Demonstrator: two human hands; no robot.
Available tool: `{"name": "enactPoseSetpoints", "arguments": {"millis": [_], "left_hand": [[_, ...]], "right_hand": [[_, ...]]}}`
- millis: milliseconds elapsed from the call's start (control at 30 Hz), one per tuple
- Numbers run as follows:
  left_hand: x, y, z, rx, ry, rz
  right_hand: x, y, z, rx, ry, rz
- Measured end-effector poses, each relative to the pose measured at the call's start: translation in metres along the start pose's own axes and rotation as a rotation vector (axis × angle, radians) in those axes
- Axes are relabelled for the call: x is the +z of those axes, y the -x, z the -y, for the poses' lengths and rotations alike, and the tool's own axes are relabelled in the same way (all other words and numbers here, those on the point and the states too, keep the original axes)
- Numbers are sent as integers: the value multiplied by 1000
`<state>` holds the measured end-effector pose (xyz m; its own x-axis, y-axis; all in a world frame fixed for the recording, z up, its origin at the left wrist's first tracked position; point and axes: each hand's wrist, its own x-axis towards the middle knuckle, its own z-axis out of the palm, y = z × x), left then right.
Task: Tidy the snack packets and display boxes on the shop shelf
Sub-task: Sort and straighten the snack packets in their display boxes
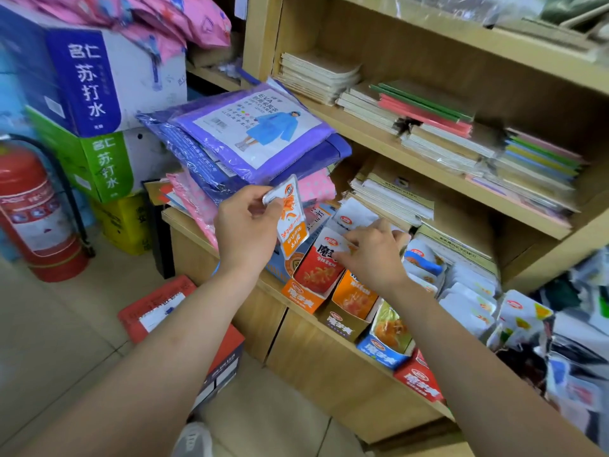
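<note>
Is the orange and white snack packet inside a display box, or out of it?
Out. The left hand pinches the packet by its top corner, clear of the display boxes.

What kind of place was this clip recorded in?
Most likely a small general shop: snack packets stand in display boxes on a wooden shelf, stacked notebooks lie above, and packaged raincoats and soda-water cartons sit alongside.

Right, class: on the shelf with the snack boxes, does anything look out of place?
Yes. White snack packets lie loose in a heap right of the display boxes, not boxed. The left hand holds an orange-and-white packet outside any box. Purple raincoat packs further left sit tilted.
</note>
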<state>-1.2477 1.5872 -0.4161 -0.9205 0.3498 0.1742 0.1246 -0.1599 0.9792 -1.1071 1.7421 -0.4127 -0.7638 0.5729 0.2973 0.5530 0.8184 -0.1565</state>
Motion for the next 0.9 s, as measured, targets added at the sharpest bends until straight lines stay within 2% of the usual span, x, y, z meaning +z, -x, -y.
{"name": "enactPoseSetpoints", "arguments": {"millis": [233,500,700,767,900], "left_hand": [[-5,4,-4,10,-24,-2],[-3,7,-5,22,-31,12],[1,8,-5,48,-71,21],[2,9,-6,68,-101,17],[4,9,-7,78,-102,36]], "right_hand": [[5,26,-10,-169,-97,-148],[5,23,-16,-178,-89,-145],[-5,-9,-22,61,-269,-170],[-10,-20,-25,157,-283,-167],[-22,-33,-28,230,-276,-240]]}}
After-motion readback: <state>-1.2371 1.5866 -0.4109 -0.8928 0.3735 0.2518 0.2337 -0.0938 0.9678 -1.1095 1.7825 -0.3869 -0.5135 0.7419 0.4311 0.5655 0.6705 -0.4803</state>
